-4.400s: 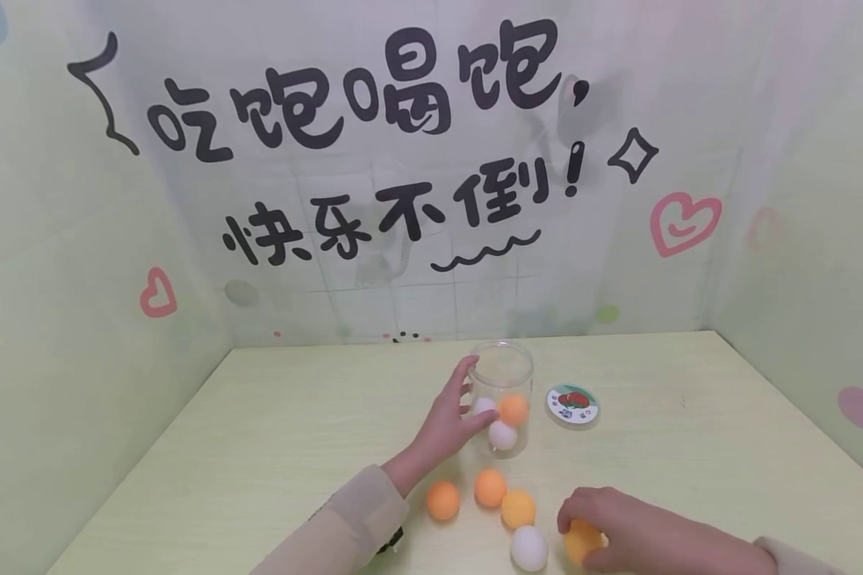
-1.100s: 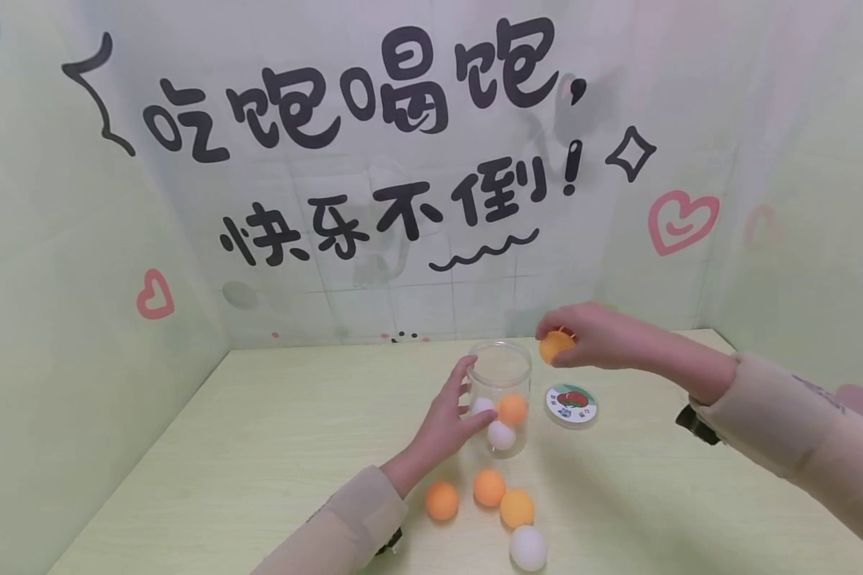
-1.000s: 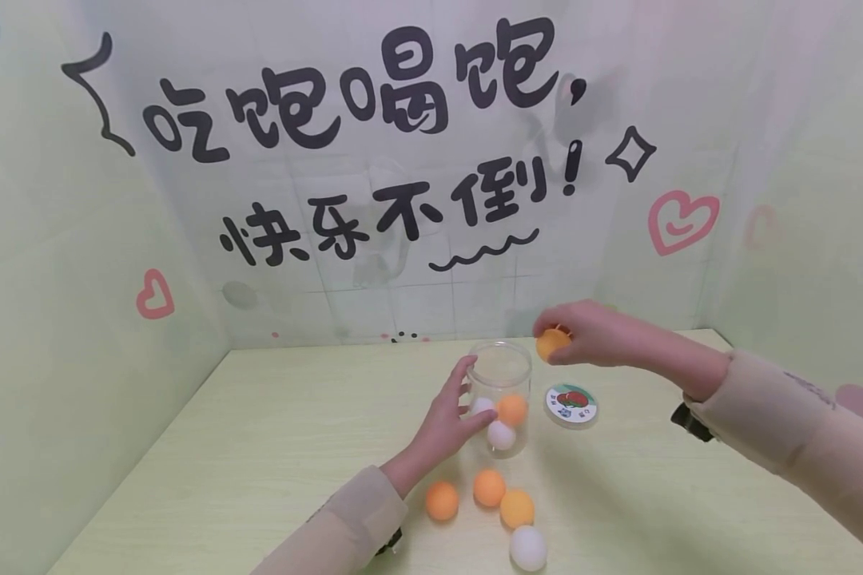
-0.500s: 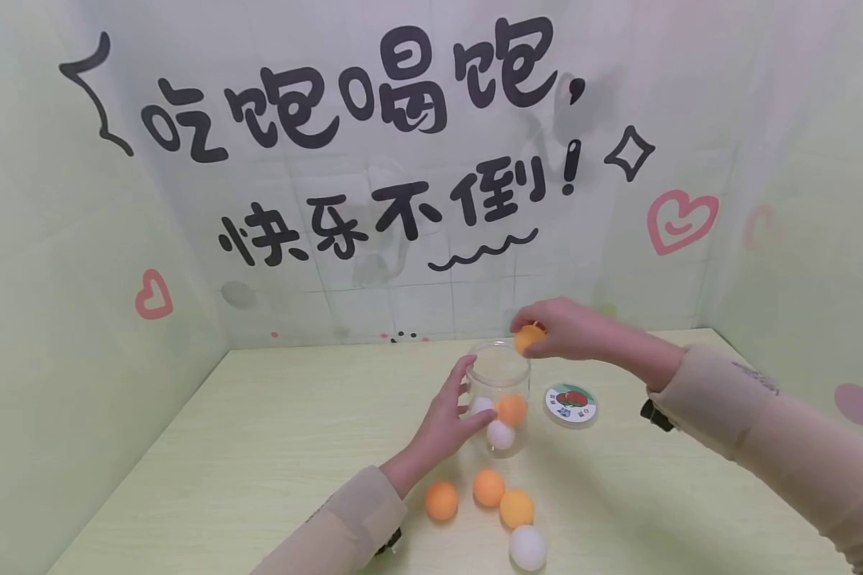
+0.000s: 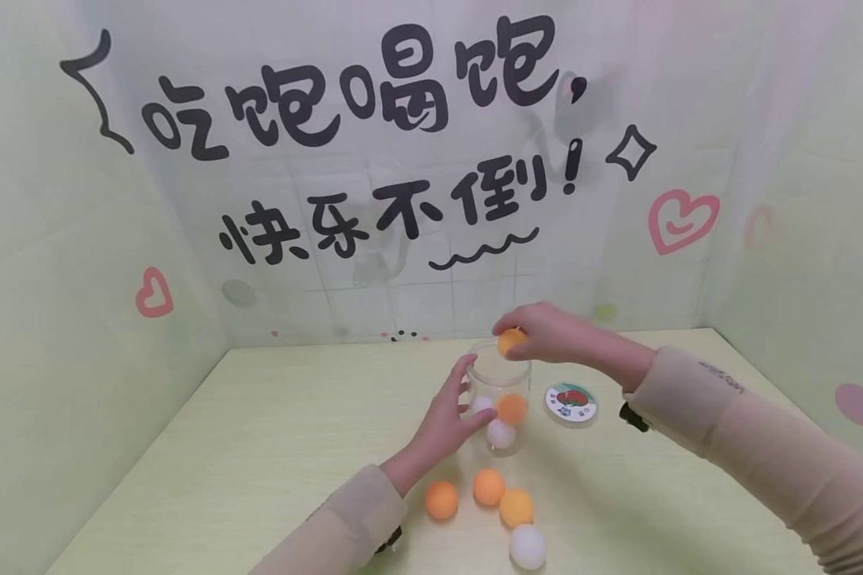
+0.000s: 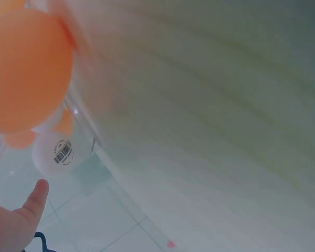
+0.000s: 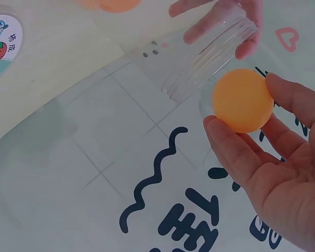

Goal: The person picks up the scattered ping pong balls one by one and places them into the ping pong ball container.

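Observation:
In the head view a clear jar (image 5: 509,375) stands upright on the table, with an orange ball (image 5: 512,409) and two white balls (image 5: 501,434) inside. My left hand (image 5: 442,423) holds it from the left, thumb across its near side and fingers behind. Over the jar's mouth, my right hand (image 5: 550,334) pinches an orange ping-pong ball (image 5: 511,344) between thumb and fingertips. The right wrist view shows that ball (image 7: 242,101) right beside the jar's threaded rim (image 7: 207,60). Part of the left thumb (image 6: 35,202) shows in the left wrist view, close to a white ball with printed markings (image 6: 53,153).
Three orange balls (image 5: 442,499) and a white ball (image 5: 528,547) lie on the table (image 5: 259,479) in front of the jar. A round lid with a tomato picture (image 5: 571,403) lies to its right. Behind the table rises a printed wall covering (image 5: 374,303).
My right hand has lifted the orange ball from the table's front right, then moved left to over the jar's mouth. The left hand and jar have stayed in place.

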Demonstrator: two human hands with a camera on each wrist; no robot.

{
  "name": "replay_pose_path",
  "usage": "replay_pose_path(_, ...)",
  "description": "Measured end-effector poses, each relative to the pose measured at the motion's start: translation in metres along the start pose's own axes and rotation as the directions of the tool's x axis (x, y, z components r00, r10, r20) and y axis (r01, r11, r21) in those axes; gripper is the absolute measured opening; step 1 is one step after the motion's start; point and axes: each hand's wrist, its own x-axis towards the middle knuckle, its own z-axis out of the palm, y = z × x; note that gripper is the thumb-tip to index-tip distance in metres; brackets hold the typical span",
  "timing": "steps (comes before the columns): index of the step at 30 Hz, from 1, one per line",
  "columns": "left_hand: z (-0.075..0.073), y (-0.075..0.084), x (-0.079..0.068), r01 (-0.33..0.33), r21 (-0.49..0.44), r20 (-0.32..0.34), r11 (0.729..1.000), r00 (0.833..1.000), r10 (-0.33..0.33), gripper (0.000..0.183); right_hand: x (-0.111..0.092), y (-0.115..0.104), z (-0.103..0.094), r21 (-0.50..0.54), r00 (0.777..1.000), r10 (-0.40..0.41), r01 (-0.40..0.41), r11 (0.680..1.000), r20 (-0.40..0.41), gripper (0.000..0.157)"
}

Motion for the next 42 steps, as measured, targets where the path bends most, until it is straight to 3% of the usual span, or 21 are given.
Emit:
replay_pose_path(9, -0.001, 0.001, 0.0, -0.024, -0.011, -0.002, 1.0, 1.0, 0.024, 0.076, 0.002, -0.003, 0.002, 0.039, 1.0, -0.007, 0.007, 0.999, 0.011, 0.032)
replay_pose_path(20, 0.0, 0.001, 0.0, -0.008, -0.002, 0.003, 1.0, 1.0, 0.008, 0.076, -0.006, -0.001, 0.0, 0.059, 1.0, -0.013, 0.014, 0.998, -0.011, 0.031)
replay_pose_path(28, 0.0, 0.001, -0.001, -0.01, -0.009, 0.005, 1.0, 1.0, 0.01, 0.075, -0.026, -0.004, 0.006, 0.038, 0.996, -0.08, 0.081, 0.996, -0.029, 0.029)
replay_pose_path(42, 0.0, 0.002, 0.0, 0.002, 0.019, -0.003, 1.0, 1.0, -0.002, 0.076, -0.064, -0.015, 0.027, 0.151, 0.992, -0.121, 0.114, 0.982, 0.036, 0.027)
